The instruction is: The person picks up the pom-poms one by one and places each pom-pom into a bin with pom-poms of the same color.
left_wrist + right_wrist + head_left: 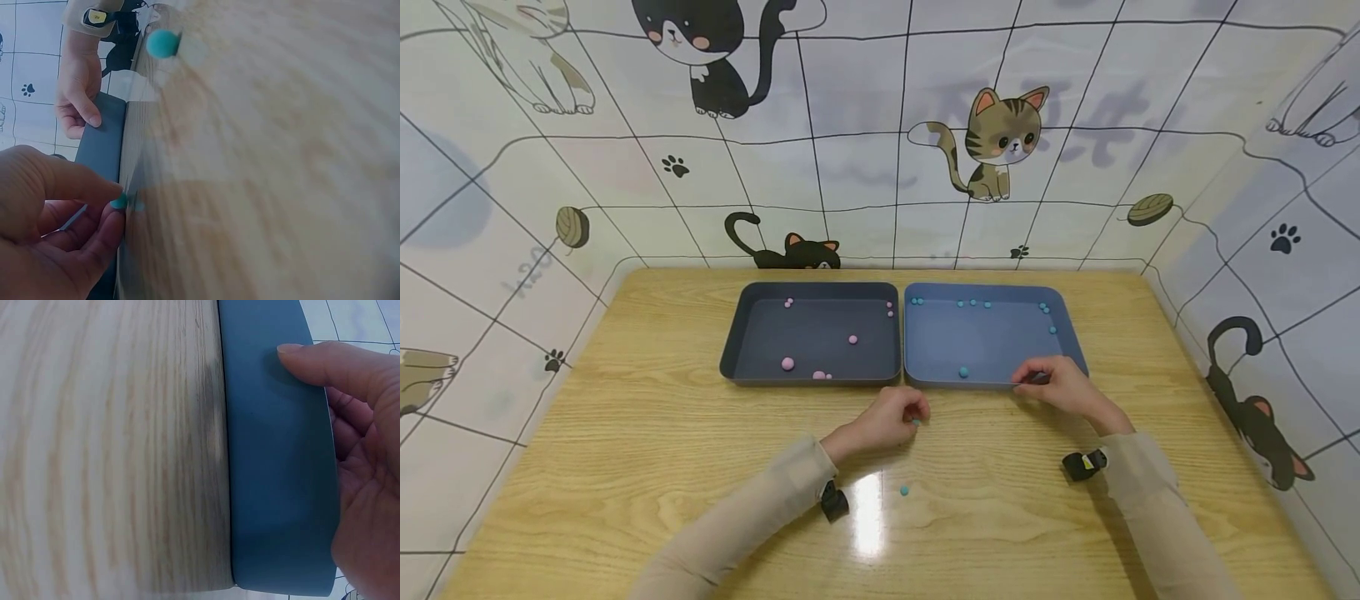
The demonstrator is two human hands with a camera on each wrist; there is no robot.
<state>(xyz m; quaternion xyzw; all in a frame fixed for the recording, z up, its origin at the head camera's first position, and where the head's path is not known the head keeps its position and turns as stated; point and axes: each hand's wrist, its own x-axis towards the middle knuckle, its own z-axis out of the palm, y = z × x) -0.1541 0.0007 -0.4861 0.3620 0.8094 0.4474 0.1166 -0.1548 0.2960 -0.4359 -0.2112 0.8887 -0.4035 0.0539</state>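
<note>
My left hand (883,419) is in front of the two trays and pinches a small teal ball (119,201) between thumb and fingertips, just above the wood. At the front right of the blue tray (992,346), my right hand (1063,387) grips the rim. Its thumb (306,362) presses the outer wall while the fingers reach over to the inside, partly hidden. Several teal balls lie in that tray, mostly along the back wall, with a larger teal ball (963,372) near the front. Another loose teal ball (904,491) sits on the table, nearer me than the left hand.
A dark grey tray (812,329) stands directly left of the blue one, holding several pink balls of different sizes, including a larger pink ball (787,364). Both trays rest on a wooden table (647,433). A cat-print sheet (865,167) borders the back and sides.
</note>
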